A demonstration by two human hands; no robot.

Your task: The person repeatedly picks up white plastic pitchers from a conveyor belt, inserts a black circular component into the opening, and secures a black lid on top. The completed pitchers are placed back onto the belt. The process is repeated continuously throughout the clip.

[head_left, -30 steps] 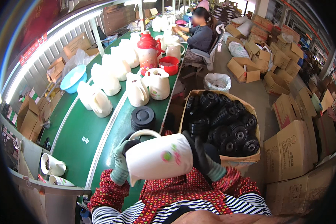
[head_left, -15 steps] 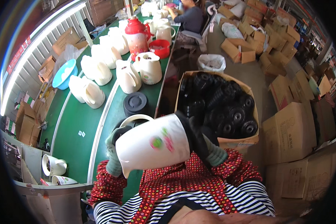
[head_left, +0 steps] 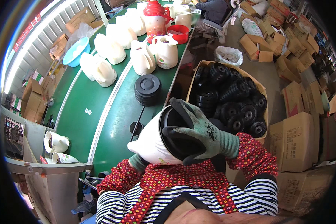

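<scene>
A white vacuum jug [head_left: 147, 141] with a printed pattern lies tilted in front of my chest, its bottom end turned to the right. My right hand [head_left: 203, 134], in a grey-green glove with dark fingertips, has its fingers spread around a round black base [head_left: 178, 146] at that end. Only the cuff and part of my left hand [head_left: 139, 163] show under the jug's spout side; the jug hides its fingers, which support it. Beyond the jug, a stack of round black bases [head_left: 148, 91] stands on the green bench [head_left: 117, 119].
White jugs [head_left: 142, 59] and a red jug [head_left: 155, 22] stand farther up the bench. On the right is a carton [head_left: 266, 112] of black bases. Two jugs [head_left: 57, 142] lie at the left, near a grey rail [head_left: 48, 168]. A person [head_left: 212, 11] sits at the far end.
The jug has turned so its bottom faces right. My right hand has moved from the jug's side onto the black base. The view has shifted, and a dark rod shows on the bench.
</scene>
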